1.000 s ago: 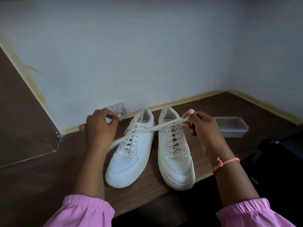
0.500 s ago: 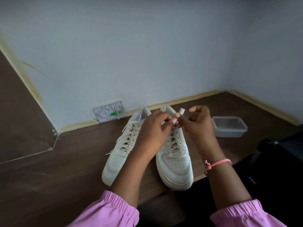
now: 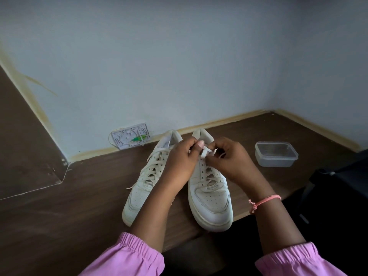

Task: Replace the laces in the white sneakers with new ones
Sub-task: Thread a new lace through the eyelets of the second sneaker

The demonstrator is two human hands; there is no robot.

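Dark tabletop (image 3: pixel 83 196) in a corner — both hands, left hand (image 3: pixel 180 159) and right hand (image 3: pixel 229 158), pinch the limp lace (image 3: pixel 205 152) above the right sneaker (image 3: pixel 211 196); I'd grip near its stiff tip.

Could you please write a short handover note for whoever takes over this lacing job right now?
Left hand and right hand: both pinch the lace over the top of the right sneaker.
Left sneaker stands beside it on the table, laced, with loose ends showing.
Plastic box sits to the right, apart from the shoes.
Done: both shoes show lace through the eyelets; old or new, I cannot tell.
Left: finish whatever the hands are doing at the right shoe's top, then deal with the left shoe's loose ends.
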